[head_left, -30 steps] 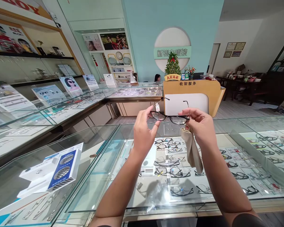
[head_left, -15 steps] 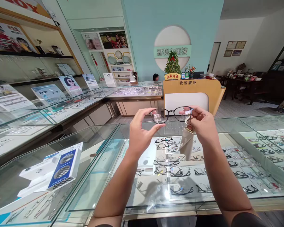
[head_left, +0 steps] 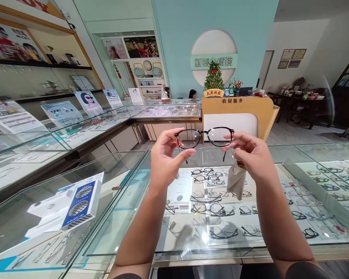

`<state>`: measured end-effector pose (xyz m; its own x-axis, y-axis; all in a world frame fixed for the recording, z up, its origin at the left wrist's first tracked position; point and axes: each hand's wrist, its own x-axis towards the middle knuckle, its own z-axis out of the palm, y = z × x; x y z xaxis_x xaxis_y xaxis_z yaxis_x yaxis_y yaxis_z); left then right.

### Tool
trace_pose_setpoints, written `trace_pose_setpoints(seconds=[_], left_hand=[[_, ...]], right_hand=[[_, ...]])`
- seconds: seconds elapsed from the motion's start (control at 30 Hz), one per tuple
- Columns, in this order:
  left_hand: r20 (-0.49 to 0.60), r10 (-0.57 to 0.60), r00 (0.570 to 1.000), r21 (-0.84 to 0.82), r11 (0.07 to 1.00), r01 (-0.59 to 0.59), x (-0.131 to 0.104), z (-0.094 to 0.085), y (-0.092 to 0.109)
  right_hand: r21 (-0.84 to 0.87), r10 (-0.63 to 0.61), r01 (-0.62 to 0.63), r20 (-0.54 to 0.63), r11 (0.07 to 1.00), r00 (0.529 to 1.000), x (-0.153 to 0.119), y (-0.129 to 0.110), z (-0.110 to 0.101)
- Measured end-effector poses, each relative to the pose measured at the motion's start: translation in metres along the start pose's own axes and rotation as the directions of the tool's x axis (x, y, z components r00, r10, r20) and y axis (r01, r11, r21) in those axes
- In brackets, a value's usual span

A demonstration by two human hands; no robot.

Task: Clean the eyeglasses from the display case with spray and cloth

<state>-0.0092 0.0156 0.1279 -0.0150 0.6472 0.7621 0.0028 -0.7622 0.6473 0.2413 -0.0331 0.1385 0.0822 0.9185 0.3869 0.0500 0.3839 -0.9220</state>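
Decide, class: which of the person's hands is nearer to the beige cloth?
Right. The right hand holds the cloth, which hangs beneath; the left hand is away to its left, holding the glasses.

Only one view, from camera worn on person's head. Faces forward and down, standing behind glass display counter (head_left: 200, 254), which is near, along bottom edge. Left hand (head_left: 164, 161) and right hand (head_left: 257, 157) near camera, around middle. View is wide, reaching cashier desk (head_left: 231, 108) and teal wall (head_left: 174, 46) well beyond.
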Motion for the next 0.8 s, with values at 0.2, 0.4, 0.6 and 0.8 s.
trace_pose_setpoints(seconds=[0.2,0.4,0.6,0.8], left_hand=[[-0.029,0.007,1.000,-0.111,0.994,-0.011,0.0031,-0.0015,-0.0037],[-0.016,0.023,1.000,-0.163,0.986,-0.025,0.0050,-0.0016,-0.0046],[-0.015,0.032,0.999,-0.177,0.984,-0.034,0.0036,-0.0003,-0.0034],[-0.020,0.033,0.999,-0.177,0.984,-0.036,0.0035,-0.0007,-0.0039]], right_hand=[[0.016,-0.121,0.122,-0.060,0.992,0.991,0.0020,0.0027,-0.0037],[-0.023,-0.193,0.192,-0.053,0.981,0.980,0.0037,0.0058,-0.0071],[-0.047,-0.229,0.226,-0.068,0.973,0.971,0.0035,0.0087,-0.0044],[-0.043,-0.265,0.262,-0.092,0.964,0.960,0.0042,0.0101,-0.0023]])
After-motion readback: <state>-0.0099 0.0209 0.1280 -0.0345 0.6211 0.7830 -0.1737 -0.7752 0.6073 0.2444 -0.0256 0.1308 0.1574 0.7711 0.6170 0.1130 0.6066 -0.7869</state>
